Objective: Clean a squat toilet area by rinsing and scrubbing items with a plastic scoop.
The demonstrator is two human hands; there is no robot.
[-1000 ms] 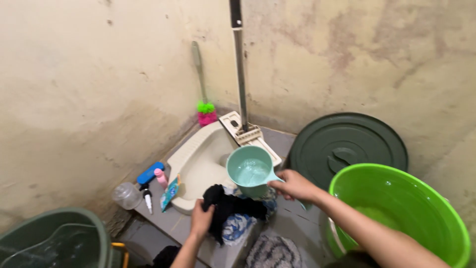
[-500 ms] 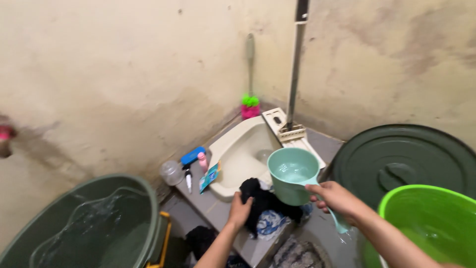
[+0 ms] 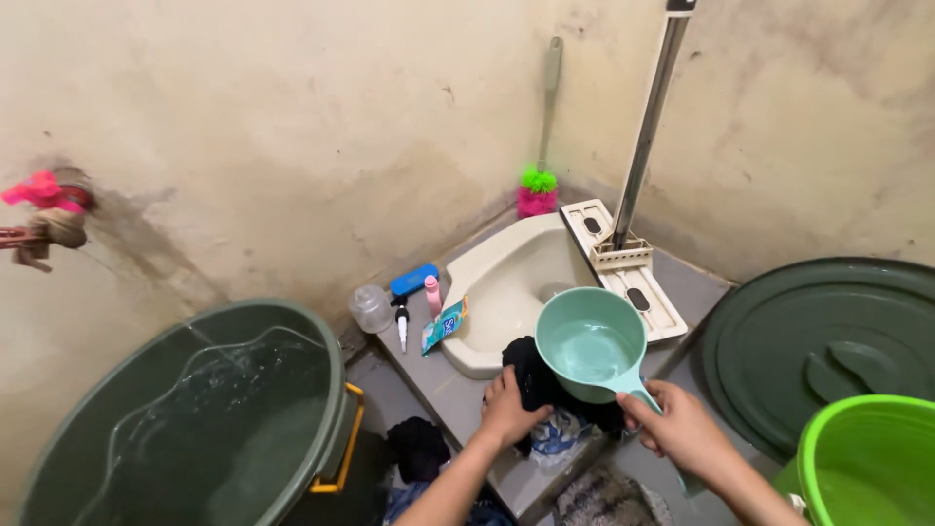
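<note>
Two hands at work: both belong to the person wearing the camera, reaching forward over the raised grey ledge beside the cream squat toilet pan.
Right hand: closed around the handle of the pale green round plastic water scoop, which sits level with water in it, just above the cloth.
Left hand: fingers curled onto the dark black bundle of cloth, pressing it against the ledge.
Cloth: lies on the ledge edge, touching the front rim of the pan, with a blue-and-white patterned piece under it.
Step in hand: judged as rinsing the cloth, scoop filled and poised over it.
Next move calls for: a slow tilt of the scoop toward the cloth while the left hand keeps it pinned, so water runs into the pan rather than over the ledge.
Nearby: large dark green water-filled bucket to the left, bright green basin to the right, dark green round lid beside it.
</note>
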